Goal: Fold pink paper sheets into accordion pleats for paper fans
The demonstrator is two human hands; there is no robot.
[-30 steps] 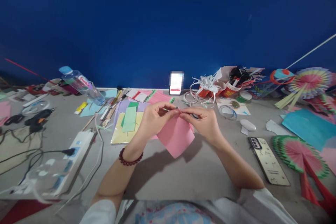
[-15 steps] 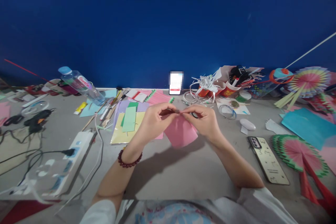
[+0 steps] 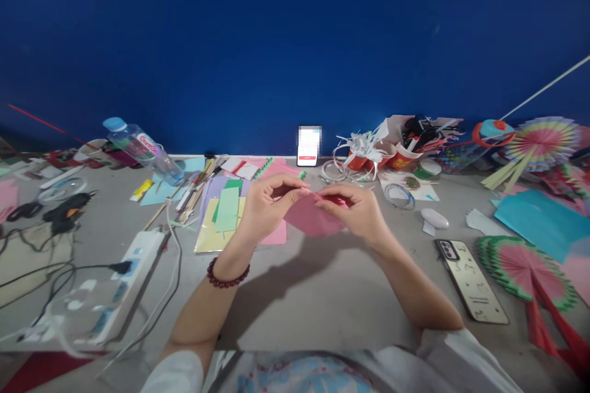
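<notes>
A sheet of pink paper [image 3: 313, 221] is held up over the table between my two hands. My left hand [image 3: 271, 202] pinches its upper edge between thumb and fingers, and a beaded bracelet [image 3: 228, 275] circles that wrist. On the other side my right hand [image 3: 357, 209] is closed on the same edge, a short gap from the left one. Narrow folds seem to run along the gripped edge, though the fingers partly cover them. Below the hands, the paper hangs down and casts a shadow on the table.
Left of my hands lie coloured paper sheets [image 3: 209, 236], a water bottle [image 3: 145, 150] and a power strip [image 3: 129, 285]. To the right are a phone [image 3: 472, 282], a folded paper fan [image 3: 525, 270] and blue paper [image 3: 544, 224]. A lit phone [image 3: 307, 150] leans at the back.
My fingers have parted slightly along the top edge. The hanging part of the pink paper has swung up and away, so less of it shows below my hands.
</notes>
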